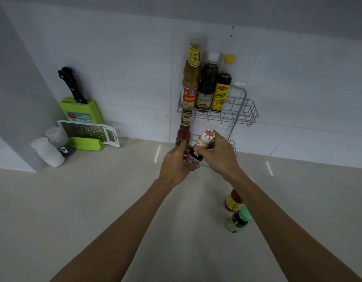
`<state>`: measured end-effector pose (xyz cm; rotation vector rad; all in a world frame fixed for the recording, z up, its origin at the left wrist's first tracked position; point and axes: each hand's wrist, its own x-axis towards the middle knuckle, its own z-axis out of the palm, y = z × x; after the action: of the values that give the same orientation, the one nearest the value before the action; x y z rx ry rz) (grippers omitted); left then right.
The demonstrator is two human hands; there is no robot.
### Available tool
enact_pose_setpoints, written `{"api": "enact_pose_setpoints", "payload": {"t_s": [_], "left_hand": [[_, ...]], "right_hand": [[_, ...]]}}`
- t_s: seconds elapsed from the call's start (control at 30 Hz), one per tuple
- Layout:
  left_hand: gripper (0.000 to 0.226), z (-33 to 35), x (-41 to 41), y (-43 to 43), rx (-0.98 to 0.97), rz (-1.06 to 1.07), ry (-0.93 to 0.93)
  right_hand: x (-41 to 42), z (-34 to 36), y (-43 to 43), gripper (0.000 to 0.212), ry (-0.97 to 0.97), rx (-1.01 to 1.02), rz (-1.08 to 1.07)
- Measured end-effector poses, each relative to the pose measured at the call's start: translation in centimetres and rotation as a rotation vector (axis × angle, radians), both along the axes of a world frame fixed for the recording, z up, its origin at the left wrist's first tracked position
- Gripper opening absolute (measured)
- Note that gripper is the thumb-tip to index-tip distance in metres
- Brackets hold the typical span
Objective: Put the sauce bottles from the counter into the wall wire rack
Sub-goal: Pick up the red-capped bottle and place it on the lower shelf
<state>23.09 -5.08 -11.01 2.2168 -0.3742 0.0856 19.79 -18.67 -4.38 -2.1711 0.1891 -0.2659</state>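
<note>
A dark sauce bottle (196,152) with a white, red-splashed cap is held in both hands just below the wall wire rack (245,110). My left hand (175,163) grips its body and my right hand (218,152) wraps its neck and cap. The rack's upper tier holds three bottles: a tall tan one (191,78), a dark one (206,86) and a yellow-capped one (222,88). A red chilli sauce bottle (184,129) stands in the lower tier at the left. On the counter near my right forearm stand an orange sauce bottle (234,201) and a green-capped bottle (238,220).
At the left, against the wall, a green knife block (82,110) holds a black-handled knife, with a white grater (88,131) leaning on it and two white-capped shakers (52,149) beside it. The beige counter (94,200) meets white wall tiles.
</note>
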Motion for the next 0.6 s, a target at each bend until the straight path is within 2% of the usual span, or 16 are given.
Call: {"api": "enact_pose_setpoints", "payload": {"t_s": [0.07, 0.23, 0.37, 0.6], "left_hand": [[0.052, -0.1, 1.5, -0.5, 0.006, -0.019, 0.033], [0.045, -0.2, 5.7, 0.6, 0.198, -0.064, 0.116], [0.037, -0.8, 8.1, 1.4, 0.225, -0.053, 0.137], [0.033, -2.2, 10.7, 0.5, 0.303, -0.075, 0.175]], "right_hand": [[0.7, -0.9, -0.6, 0.026, -0.031, -0.011, 0.015], [3.1, -3.3, -1.8, 0.027, -0.126, 0.022, -0.037], [5.4, -5.1, -2.2, 0.027, -0.159, 0.025, -0.032], [9.7, -7.6, -1.8, 0.028, -0.022, 0.017, -0.005]]}}
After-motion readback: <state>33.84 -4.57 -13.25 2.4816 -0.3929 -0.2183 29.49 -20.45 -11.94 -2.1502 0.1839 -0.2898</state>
